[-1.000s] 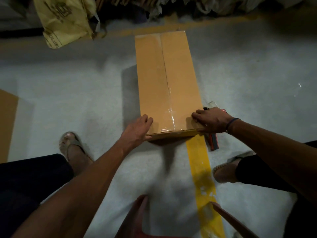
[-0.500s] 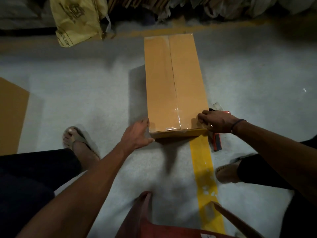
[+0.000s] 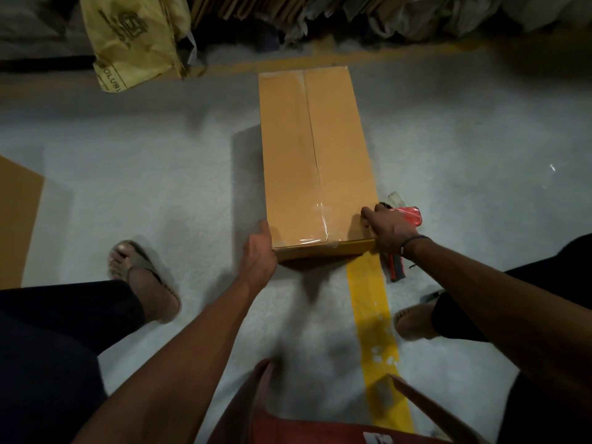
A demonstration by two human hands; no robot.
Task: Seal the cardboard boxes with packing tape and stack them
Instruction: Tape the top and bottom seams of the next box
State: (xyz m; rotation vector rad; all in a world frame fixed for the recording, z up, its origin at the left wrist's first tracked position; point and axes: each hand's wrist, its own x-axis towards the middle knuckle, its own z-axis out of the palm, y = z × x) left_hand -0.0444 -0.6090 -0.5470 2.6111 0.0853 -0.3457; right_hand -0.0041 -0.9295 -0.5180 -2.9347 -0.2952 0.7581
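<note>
A long cardboard box lies on the floor, running away from me. Clear packing tape covers its centre seam and folds over the near end. My left hand presses against the box's left side at the near corner, thumb at the top edge. At the near right corner my right hand has its fingers curled over the top edge. A red tape dispenser lies on the floor just behind that hand, its handle showing below my wrist.
A yellow floor stripe runs from the box towards me. A flat cardboard sheet lies at the far left. A yellow bag and stacked cardboard line the back. My sandalled feet flank the box; a red stool is under me.
My left hand has slid off the box's top onto its left side at the near corner. My right hand stays at the near right edge.
</note>
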